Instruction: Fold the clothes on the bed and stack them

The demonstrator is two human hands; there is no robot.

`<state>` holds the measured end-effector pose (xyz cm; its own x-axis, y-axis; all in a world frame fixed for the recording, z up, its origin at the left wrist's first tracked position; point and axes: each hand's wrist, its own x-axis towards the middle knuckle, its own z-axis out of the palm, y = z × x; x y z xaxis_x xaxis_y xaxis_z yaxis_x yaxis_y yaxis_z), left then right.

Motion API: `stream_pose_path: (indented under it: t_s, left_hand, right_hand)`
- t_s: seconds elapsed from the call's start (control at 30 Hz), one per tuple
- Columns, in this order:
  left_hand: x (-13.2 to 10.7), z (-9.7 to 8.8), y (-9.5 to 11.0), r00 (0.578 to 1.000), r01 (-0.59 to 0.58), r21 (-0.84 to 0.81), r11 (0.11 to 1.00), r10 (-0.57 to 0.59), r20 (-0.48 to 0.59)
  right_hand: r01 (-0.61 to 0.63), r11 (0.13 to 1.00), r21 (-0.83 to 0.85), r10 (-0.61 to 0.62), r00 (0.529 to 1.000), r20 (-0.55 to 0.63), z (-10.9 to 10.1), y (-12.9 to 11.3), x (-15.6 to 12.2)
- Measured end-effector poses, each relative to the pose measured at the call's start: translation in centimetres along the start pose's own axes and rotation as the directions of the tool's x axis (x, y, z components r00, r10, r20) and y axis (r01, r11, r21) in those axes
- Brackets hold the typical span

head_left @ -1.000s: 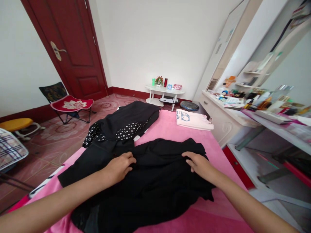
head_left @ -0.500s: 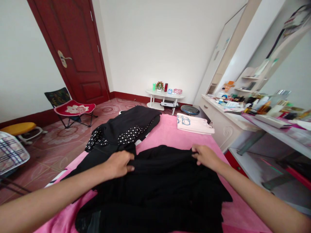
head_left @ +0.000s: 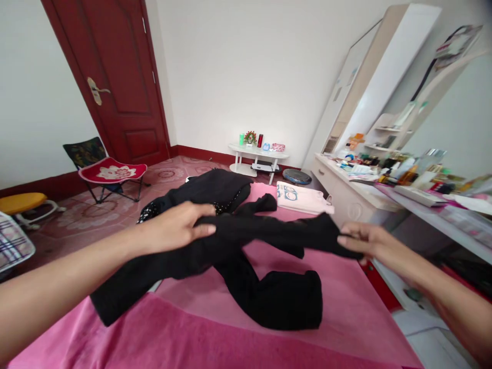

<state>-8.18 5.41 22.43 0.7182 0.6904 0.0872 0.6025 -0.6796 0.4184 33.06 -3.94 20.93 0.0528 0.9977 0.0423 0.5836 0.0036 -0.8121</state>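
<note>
A black garment [head_left: 246,230] is stretched sideways between my two hands above the bed. My left hand [head_left: 188,223] is closed on it, thumb below and fingers on top, left of centre. At the right, my right hand [head_left: 363,241] pinches the garment's end. Long sleeve- or leg-like parts hang from it: one trails to the lower left, another curls on the pink bedspread [head_left: 357,302]. Just beyond my left hand lies a heap of black clothing [head_left: 215,184], partly hidden, with white-dotted fabric. A pale pink folded garment [head_left: 303,197] with a blue print lies near the bed's far right corner.
A dressing table [head_left: 357,189] crowded with bottles stands along the right side. Beyond the bed is a small white table [head_left: 249,154] with a few items. To the left are a red folding chair [head_left: 115,169], a yellow stool [head_left: 23,202] and a red door [head_left: 119,77].
The black garment was spread broadly across the near bed; now it is lifted, gathered into a long strip and pulled taut. My right hand has moved right; the near bedspread is uncovered.
</note>
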Motion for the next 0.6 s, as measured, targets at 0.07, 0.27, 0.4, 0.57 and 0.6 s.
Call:
stream_pose_path:
  t_s: [0.07, 0.27, 0.4, 0.57, 0.6]
  left_hand:
    - [-1.6, 2.2, -0.9, 0.935, 0.008, -0.102, 0.995, 0.029, 0.355]
    - [1.4, 5.7, -2.7, 0.944, 0.089, 0.094, 0.992, -0.115, 0.31]
    - [2.9, 7.7, -3.8, 0.986, 0.143, 0.278, 0.95, -0.162, 0.045]
    - [0.9, 11.6, -5.9, 0.92, 0.084, 0.219, 0.972, -0.16, 0.357]
    - [0.7, 12.4, -6.3, 0.92, 0.089, 0.226, 0.97, -0.167, 0.353]
  right_hand:
    - [-0.178, 0.982, -0.064, 0.187, 0.863, 0.469, 0.8, 2.6, -1.6]
    - [0.01, 0.958, -0.288, 0.076, 0.956, 0.283, 3.4, 5.9, 0.9]
    - [0.151, 0.87, -0.469, 0.021, 0.94, 0.341, 9.0, 5.9, -1.1]
    - [0.333, 0.713, -0.617, 0.014, 0.873, 0.487, 13.1, 7.6, -3.4]
    - [0.33, 0.685, -0.65, -0.031, 0.904, 0.426, 12.9, 8.1, -2.5]
